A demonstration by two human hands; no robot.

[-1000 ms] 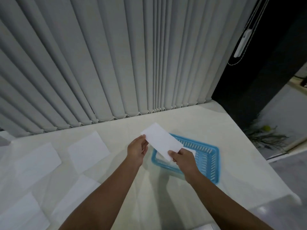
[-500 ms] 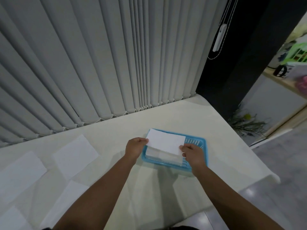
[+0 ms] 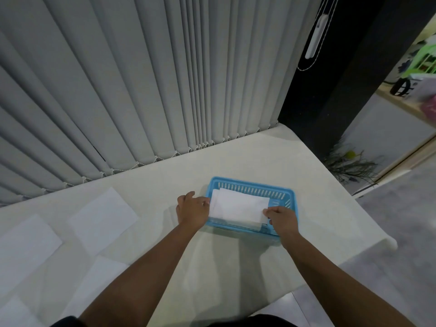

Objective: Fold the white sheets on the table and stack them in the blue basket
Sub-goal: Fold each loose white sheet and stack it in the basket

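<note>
A folded white sheet (image 3: 239, 206) lies in the blue basket (image 3: 257, 188) on top of other folded sheets. My left hand (image 3: 192, 210) pinches its left edge at the basket's left rim. Its right front corner is gripped by my right hand (image 3: 282, 219) over the basket's front right part. Several unfolded white sheets lie flat on the table to the left, one (image 3: 103, 217) nearest the basket, another (image 3: 23, 246) further left, a third (image 3: 99, 277) partly under my left forearm.
The pale table (image 3: 318, 208) ends at a rounded right edge and corner. Grey vertical blinds (image 3: 141, 90) hang along its far side. A dark panel and a floor plant (image 3: 349, 161) stand beyond the right edge.
Both hands have lowered the folded sheet from above the table down into the basket and turned it level. The view has shifted to the right.
</note>
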